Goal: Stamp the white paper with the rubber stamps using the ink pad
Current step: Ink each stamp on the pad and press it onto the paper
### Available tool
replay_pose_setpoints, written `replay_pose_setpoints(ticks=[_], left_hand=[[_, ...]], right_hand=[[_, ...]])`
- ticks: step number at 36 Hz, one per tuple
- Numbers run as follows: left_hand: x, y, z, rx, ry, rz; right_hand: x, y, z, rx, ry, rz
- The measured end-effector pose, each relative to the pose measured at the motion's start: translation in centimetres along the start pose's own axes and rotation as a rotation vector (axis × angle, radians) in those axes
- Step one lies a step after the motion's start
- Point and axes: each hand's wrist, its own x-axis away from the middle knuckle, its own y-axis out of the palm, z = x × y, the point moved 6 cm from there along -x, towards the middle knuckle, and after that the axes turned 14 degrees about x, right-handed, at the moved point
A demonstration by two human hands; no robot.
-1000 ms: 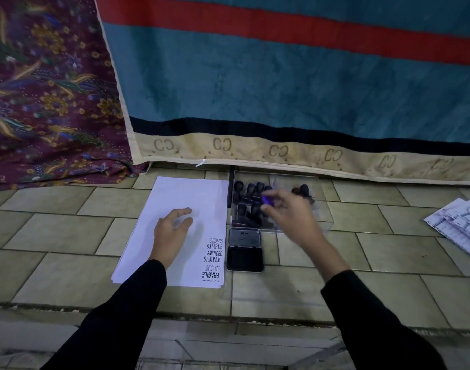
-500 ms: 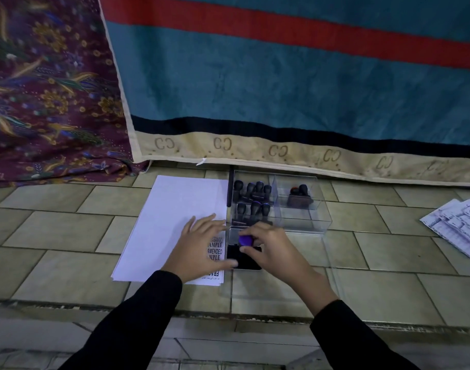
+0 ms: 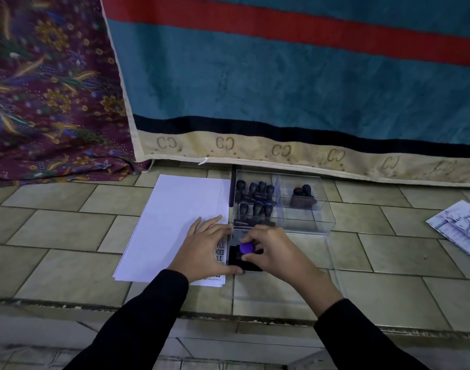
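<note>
Head view: on the tiled counter (image 3: 68,231), glossy beige slabs with dark grout lines, lies a stack of smooth white paper (image 3: 175,217), a flat rectangle with black stamped words along its near right edge. Just right of it sits the ink pad (image 3: 248,265), a shallow black case with its lid raised. The right hand (image 3: 276,252) pinches a rubber stamp with a round purple knob (image 3: 246,247) between its fingertips, held over the black pad surface; whether the stamp face touches the pad cannot be told. The left hand (image 3: 210,249) lies flat with fingers spread on the paper's right side, grasping nothing, its thumb against the pad's near edge. Behind the pad stands a clear hard plastic box (image 3: 303,209) with two compartments: the left holds dark knob-handled stamps (image 3: 255,198) standing upright, the right a couple more. Behind hang a teal woven cloth (image 3: 282,76) with a red stripe and a purple floral fabric (image 3: 47,89).
</note>
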Motion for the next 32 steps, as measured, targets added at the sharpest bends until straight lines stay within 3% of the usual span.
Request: replay_pose_setpoints(ticks=[9, 13, 15, 20, 32], left_hand=[[0.2, -0.4, -0.1, 0.092, -0.022, 0.006], [0.7, -3.5, -2.3, 0.329, -0.127, 0.341], [0.6, -4.8, -3.9, 0.251, -0.211, 0.447], [0.2, -4.0, -7.0, 0.026, -0.455, 0.34], [0.2, -3.1, -7.0, -0.07, -0.479, 0.323]], right_hand=[[0.2, 0.3, 0.5, -0.052, 0.012, 0.017], [0.0, 0.1, 0.6, -0.068, 0.022, 0.025], [-0.5, -0.5, 0.6, -0.115, 0.044, 0.065], [-3.3, -1.5, -0.3, -0.259, 0.069, 0.176], [-7.8, 2.2, -2.1, -0.043, -0.024, 0.069]])
